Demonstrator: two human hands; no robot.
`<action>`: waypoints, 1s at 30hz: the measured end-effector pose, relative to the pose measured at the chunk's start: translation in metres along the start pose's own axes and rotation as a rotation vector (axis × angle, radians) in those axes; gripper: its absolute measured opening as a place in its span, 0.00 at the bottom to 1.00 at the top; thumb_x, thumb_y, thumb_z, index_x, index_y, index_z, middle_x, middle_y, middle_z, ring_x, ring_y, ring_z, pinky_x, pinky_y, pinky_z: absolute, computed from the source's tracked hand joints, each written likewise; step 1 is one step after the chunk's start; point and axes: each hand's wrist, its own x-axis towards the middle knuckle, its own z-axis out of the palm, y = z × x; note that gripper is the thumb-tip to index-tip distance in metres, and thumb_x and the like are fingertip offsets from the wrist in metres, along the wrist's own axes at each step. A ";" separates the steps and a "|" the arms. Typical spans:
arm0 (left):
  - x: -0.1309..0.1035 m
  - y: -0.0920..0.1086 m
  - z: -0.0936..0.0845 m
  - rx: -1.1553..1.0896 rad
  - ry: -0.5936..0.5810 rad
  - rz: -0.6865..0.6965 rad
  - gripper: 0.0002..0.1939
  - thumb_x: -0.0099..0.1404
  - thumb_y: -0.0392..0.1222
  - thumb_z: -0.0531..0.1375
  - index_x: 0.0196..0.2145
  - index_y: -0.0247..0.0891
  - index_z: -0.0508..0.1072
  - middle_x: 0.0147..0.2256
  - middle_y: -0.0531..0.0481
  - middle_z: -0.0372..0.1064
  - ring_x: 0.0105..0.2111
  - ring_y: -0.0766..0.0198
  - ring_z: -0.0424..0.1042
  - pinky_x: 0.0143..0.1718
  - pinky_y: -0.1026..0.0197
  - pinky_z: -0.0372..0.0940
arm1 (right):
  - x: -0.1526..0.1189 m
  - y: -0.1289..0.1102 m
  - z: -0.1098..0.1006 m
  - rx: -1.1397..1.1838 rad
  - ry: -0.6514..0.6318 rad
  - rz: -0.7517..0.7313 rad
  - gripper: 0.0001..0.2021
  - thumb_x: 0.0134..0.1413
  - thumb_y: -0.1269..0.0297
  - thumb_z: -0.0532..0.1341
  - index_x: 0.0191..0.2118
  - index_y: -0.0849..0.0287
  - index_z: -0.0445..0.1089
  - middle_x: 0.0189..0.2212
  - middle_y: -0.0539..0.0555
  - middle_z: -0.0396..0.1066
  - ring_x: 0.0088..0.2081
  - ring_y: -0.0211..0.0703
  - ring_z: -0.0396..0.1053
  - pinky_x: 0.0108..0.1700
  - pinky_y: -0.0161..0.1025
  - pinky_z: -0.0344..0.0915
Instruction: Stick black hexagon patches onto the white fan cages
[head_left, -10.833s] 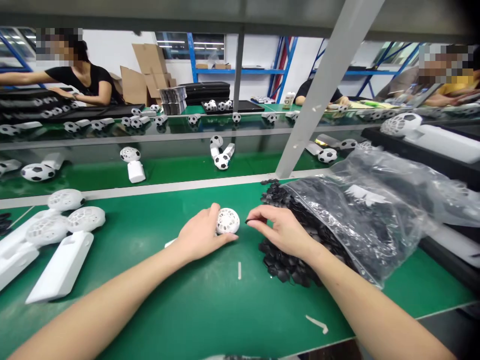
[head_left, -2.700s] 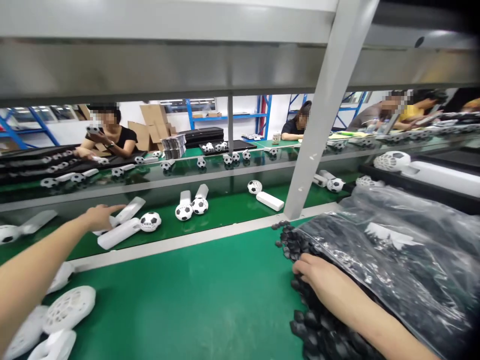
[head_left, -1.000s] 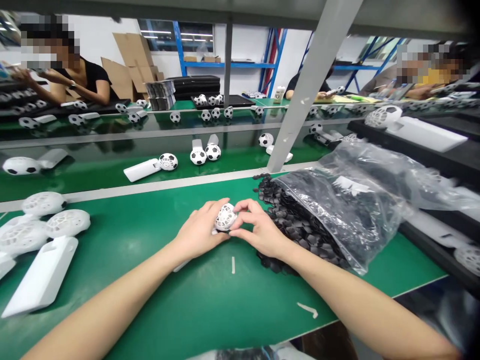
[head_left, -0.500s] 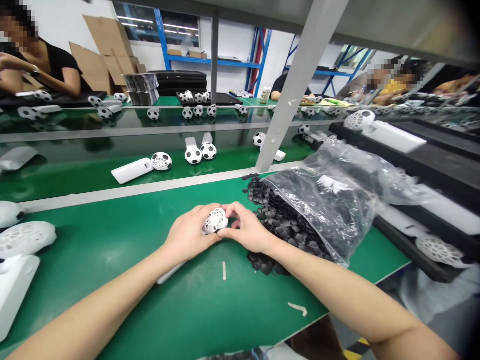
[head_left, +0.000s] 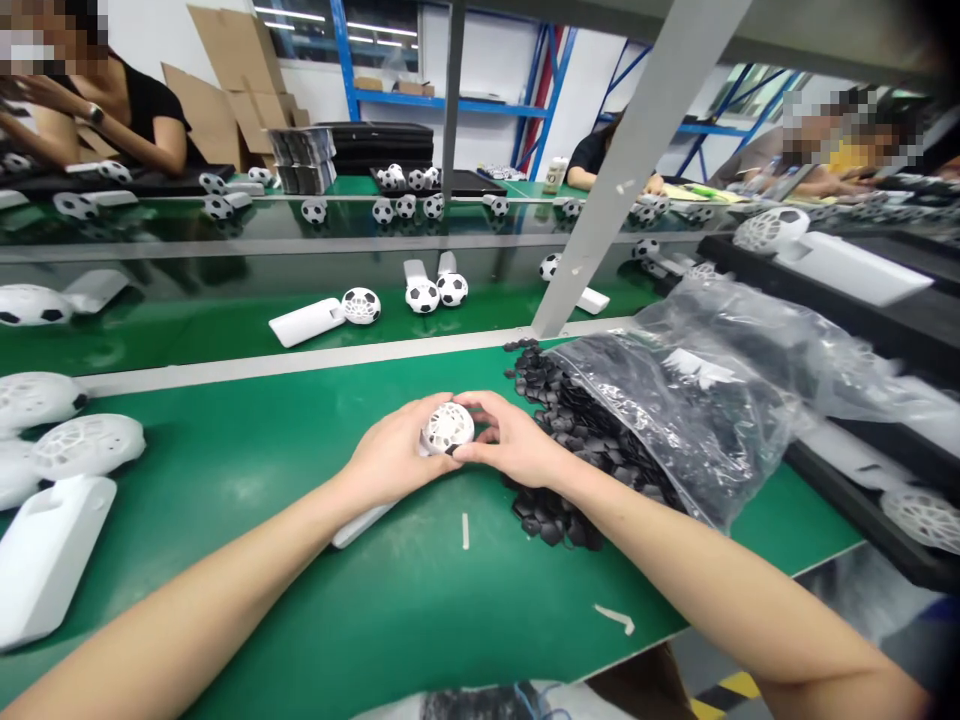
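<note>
Over the green table (head_left: 285, 620), my left hand (head_left: 394, 445) is wrapped round a white fan with a round openwork head (head_left: 450, 428). Its white handle (head_left: 365, 524) shows below that hand. My right hand (head_left: 514, 440) has thumb and fingers curled against the right side of the head, where a dark patch shows at the lower edge. Whether a small piece sits between those fingertips is hidden. Just right of my right hand, black pieces (head_left: 559, 420) spill from a clear plastic bag (head_left: 712, 390).
Several white fans (head_left: 90, 447) lie at the left. Beyond the table, a green belt (head_left: 225, 335) carries ball-patterned fans. A slanted metal post (head_left: 600, 190) stands behind the bag. Black trays (head_left: 840, 300) are at the right. People sit across the belt.
The view has shifted, so the table's things sit differently in frame. The fan head is turned slightly and shows more of its openwork face. Both hands remain on it.
</note>
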 end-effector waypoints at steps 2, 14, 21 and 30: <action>0.000 0.002 -0.001 0.015 0.016 -0.018 0.32 0.52 0.50 0.60 0.54 0.41 0.59 0.53 0.49 0.61 0.51 0.54 0.62 0.50 0.53 0.59 | -0.001 -0.002 0.001 -0.046 -0.002 -0.017 0.25 0.39 0.67 0.66 0.46 0.60 0.60 0.46 0.58 0.60 0.45 0.46 0.64 0.35 0.38 0.67; -0.002 0.009 -0.005 0.111 -0.076 -0.126 0.32 0.49 0.45 0.59 0.52 0.42 0.56 0.44 0.47 0.68 0.40 0.49 0.69 0.37 0.53 0.65 | 0.045 0.013 -0.075 -1.054 0.160 0.051 0.07 0.53 0.67 0.58 0.37 0.63 0.70 0.37 0.59 0.70 0.38 0.45 0.67 0.43 0.40 0.62; 0.002 -0.006 -0.017 0.226 -0.066 0.128 0.34 0.49 0.29 0.53 0.54 0.48 0.58 0.51 0.50 0.60 0.49 0.52 0.60 0.46 0.52 0.57 | 0.052 0.021 -0.062 -1.210 0.089 0.030 0.08 0.50 0.78 0.53 0.31 0.70 0.70 0.34 0.68 0.70 0.41 0.53 0.65 0.43 0.43 0.57; 0.003 -0.015 -0.025 0.230 -0.097 0.246 0.34 0.50 0.25 0.50 0.54 0.49 0.59 0.45 0.50 0.65 0.44 0.55 0.60 0.45 0.54 0.55 | 0.013 -0.010 -0.052 -0.913 0.138 -0.008 0.09 0.57 0.68 0.53 0.43 0.59 0.65 0.31 0.52 0.71 0.31 0.38 0.68 0.33 0.33 0.62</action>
